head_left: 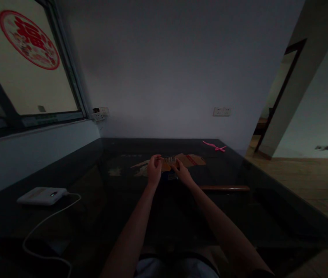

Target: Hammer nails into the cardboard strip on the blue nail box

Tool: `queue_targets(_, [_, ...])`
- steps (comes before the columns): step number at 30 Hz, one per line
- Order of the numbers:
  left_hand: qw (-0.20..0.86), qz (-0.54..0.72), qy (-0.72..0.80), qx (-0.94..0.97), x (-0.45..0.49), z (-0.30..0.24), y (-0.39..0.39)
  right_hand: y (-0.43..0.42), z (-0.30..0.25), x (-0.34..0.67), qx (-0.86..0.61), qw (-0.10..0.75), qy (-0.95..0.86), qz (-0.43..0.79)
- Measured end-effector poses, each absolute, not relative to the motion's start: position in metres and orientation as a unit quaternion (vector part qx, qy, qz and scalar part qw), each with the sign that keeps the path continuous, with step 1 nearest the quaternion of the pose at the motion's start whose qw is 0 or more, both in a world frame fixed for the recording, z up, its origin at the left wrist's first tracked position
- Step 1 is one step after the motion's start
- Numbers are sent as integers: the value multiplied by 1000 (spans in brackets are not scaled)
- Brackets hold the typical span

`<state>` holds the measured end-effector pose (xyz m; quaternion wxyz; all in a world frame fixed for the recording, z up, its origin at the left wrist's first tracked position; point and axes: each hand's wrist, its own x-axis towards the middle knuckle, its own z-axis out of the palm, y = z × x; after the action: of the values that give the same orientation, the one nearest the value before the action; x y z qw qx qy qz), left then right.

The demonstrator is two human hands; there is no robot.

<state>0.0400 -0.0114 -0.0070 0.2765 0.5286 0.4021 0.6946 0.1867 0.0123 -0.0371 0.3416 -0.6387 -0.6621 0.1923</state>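
A short, ribbed metal thing that looks like a coil spring [169, 159] stretches sideways between my two hands. My left hand [153, 170] is closed, its thumb and fingers at the left end of the coil. At the right end, the fingers of my right hand [182, 172] pinch together. Under and behind the hands lies torn brown cardboard [194, 160] with a dark red stripe. A small blue item [169, 176] sits just below the coil, between the wrists; its kind is too dark to make out.
The dark, glossy table [117, 216] meets the wall. A brown wooden stick [224, 188] lies right of my right forearm, and a pink ribbon-like strip [216, 147] rests at the far right. To the left is a white power bank [42, 196] with a white cable [48, 219].
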Motion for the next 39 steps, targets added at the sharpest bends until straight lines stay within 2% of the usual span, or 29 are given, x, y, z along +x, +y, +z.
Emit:
queue_targets(10, [232, 552, 503, 623, 19, -15, -3, -38, -24, 177, -663, 273, -681, 149])
queue_targets(15, [151, 386, 560, 717, 14, 5, -22, -56, -22, 181, -649, 281, -685, 173])
queue_targets(19, [135, 313, 543, 767, 9, 12, -22, -74, -22, 179, -650, 282, -686, 166])
queue_targets(24, [132, 291, 501, 804, 6, 8, -12, -95, -17, 180, -645, 265, -697, 168])
queue_targets(29, [124, 299, 486, 812, 4, 4, -11, -120, 6, 195, -663, 217, -711, 92])
queue_targets(34, [99, 299, 488, 814, 5, 1, -10, -88, 34, 208, -579, 340, -738, 64])
queue_targets(39, [106, 302, 490, 811, 6, 2, -13, -21, 28, 207, -514, 306, -785, 161])
